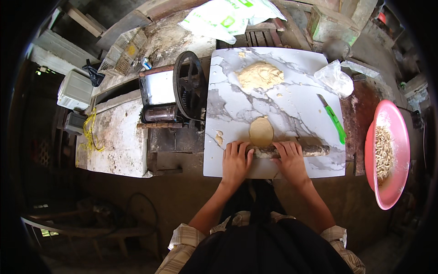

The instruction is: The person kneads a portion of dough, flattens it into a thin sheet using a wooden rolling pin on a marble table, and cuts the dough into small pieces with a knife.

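Both my hands are on a worn, dark wooden rolling pin (pixel 315 150) near the front edge of a white, grey-veined marble-patterned board (pixel 223 105). My left hand (pixel 236 160) curls its fingers over the pin's left end. Over the middle of the pin, my right hand (pixel 290 160) has its fingers bent in the same way. A flattened oval of pale dough (pixel 261 129) extends from the pin's far side; whether more lies under the pin is hidden. Farther back sits a large lump of dough (pixel 261 76). Small dough scraps (pixel 219 138) lie left of the oval.
A green-handled knife (pixel 336 123) and a clear plastic bag (pixel 335 78) lie at the board's right. Beyond stands a pink basin (pixel 401 155) holding small pale pieces. Left of the board is a hand-cranked roller machine (pixel 159 112) with a large wheel (pixel 182 86). A white sack (pixel 219 20) lies behind.
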A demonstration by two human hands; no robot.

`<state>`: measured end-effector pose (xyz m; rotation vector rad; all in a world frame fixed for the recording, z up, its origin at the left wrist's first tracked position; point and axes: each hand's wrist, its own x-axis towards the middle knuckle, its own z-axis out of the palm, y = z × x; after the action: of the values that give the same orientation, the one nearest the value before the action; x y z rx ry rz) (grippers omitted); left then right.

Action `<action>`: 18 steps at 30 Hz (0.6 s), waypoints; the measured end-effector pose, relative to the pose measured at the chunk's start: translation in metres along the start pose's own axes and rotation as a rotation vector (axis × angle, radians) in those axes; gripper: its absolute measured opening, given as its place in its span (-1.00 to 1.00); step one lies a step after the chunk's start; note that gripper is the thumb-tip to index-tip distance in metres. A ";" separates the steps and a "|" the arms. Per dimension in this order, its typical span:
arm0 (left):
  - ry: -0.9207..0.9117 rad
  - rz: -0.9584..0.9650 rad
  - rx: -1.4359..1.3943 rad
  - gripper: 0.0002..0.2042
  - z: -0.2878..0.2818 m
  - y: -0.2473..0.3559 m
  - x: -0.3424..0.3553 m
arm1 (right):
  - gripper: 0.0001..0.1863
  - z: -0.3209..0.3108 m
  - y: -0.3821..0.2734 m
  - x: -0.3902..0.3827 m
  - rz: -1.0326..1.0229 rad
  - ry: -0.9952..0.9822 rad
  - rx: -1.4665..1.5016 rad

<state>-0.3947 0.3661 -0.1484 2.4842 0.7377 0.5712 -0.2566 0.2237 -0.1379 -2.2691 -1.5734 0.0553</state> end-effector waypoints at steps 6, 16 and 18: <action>0.137 0.141 -0.117 -0.86 -0.004 -0.008 0.052 | -0.46 -0.010 0.012 0.036 0.005 0.191 -0.007; 0.098 0.065 -0.102 -0.86 0.011 -0.021 0.050 | -0.74 -0.002 0.017 0.051 0.050 0.323 0.044; 0.008 -0.074 -0.087 -0.77 0.011 -0.011 0.068 | -0.79 0.004 0.025 0.065 0.144 0.344 0.052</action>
<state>-0.3415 0.4109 -0.1461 2.3655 0.7882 0.5745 -0.2109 0.2765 -0.1386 -2.2053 -1.2181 -0.2408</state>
